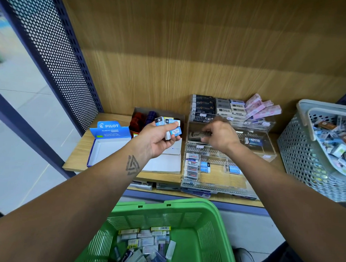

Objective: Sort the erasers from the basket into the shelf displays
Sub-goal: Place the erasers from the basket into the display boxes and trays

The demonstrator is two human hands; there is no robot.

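Erasers (169,126), several in blue-and-white sleeves, sit stacked in the left hand (160,137), which grips them palm up above the wooden shelf (79,153). The right hand (220,137) reaches over the clear acrylic display (266,138) and pinches a dark flat eraser (199,134) between thumb and fingers, holding it at the display's middle tier; motion blur hides whether it touches the tier.

The display steps down toward the person. Its top tier holds black boxes (204,105), grey-and-white erasers (230,107) and pink packs (261,107) that lean to the right. The lowest tier holds a few blue-and-white erasers (205,167) near its left end.

Left of the display lies an open blue Pilot box (107,140), lid standing up, with a white interior. Behind the left hand is a brown carton (141,120) with red and dark blue items inside.

A green basket (204,226) is below the shelf, close to the person, with a loose pile of more erasers (144,245) in its bottom. At the shelf's right end stands a grey perforated basket (297,152), and a smaller white one (313,124) full of small packs rests tilted inside it.
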